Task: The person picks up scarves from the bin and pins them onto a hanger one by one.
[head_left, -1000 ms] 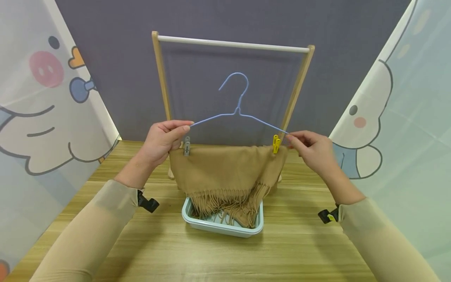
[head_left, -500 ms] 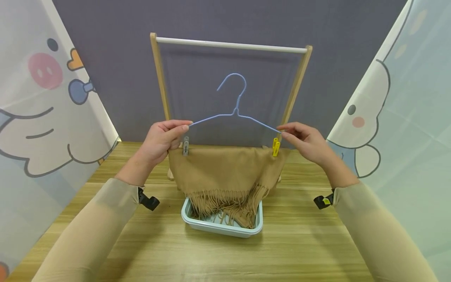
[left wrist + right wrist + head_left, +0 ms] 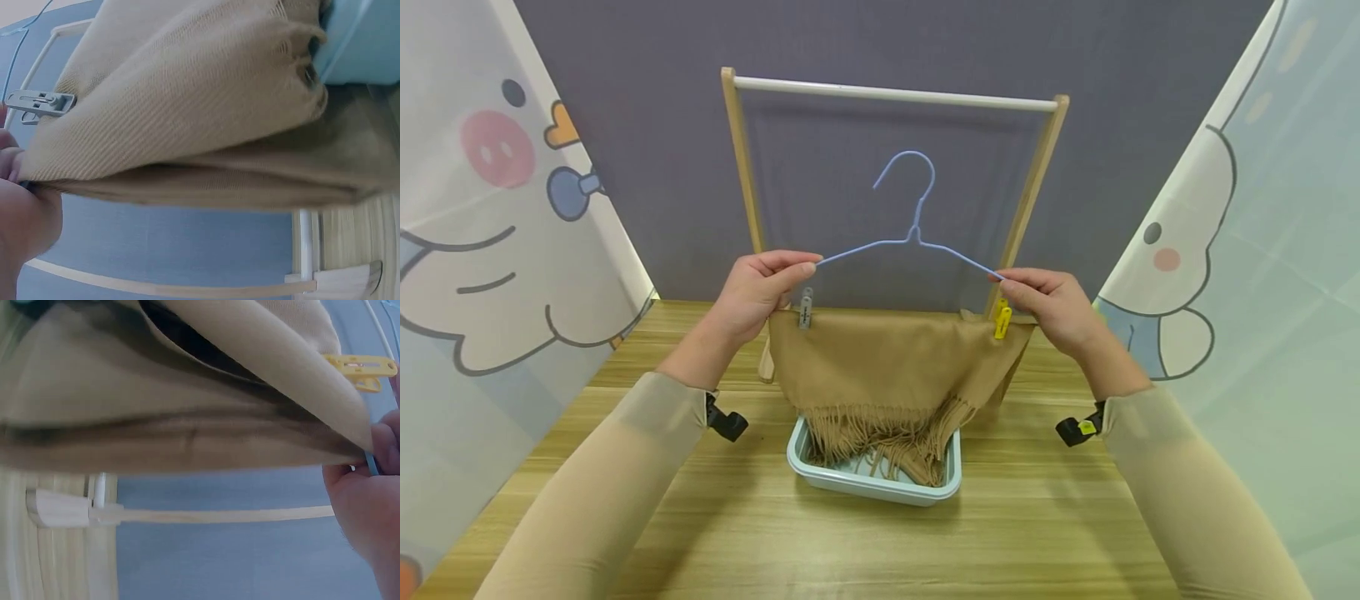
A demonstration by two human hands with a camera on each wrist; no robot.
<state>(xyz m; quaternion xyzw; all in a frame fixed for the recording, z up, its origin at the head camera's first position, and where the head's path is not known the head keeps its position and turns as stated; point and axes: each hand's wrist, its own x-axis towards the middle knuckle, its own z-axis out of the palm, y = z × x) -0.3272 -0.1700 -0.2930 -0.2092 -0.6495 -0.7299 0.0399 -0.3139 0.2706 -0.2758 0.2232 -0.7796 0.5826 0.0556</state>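
Both hands hold a blue wire hanger point(image 3: 917, 215) up in front of a rack. A tan fringed scarf point(image 3: 865, 358) is folded over its lower part. My left hand point(image 3: 760, 287) pinches the hanger's left end between thumb and fingers, beside a grey clothespin point(image 3: 806, 308) clipped on the scarf's top edge. At the other end, my right hand point(image 3: 1052, 307) pinches the wire just above a yellow clothespin point(image 3: 1002, 321). In the left wrist view the grey clothespin point(image 3: 44, 101) bites the cloth; the right wrist view shows the yellow clothespin point(image 3: 359, 365) on the fold.
A pale blue basin point(image 3: 874, 485) stands on the wooden table point(image 3: 865, 550) beneath the scarf, whose fringe overlaps it. Behind is the rack with a white rail point(image 3: 895, 93) and wooden posts point(image 3: 741, 158). Printed curtains point(image 3: 475, 250) flank both sides.
My right hand has shifted its pinch inward along the hanger. The hanger, scarf and clothespins have moved slightly right, and my left hand has gone with them.
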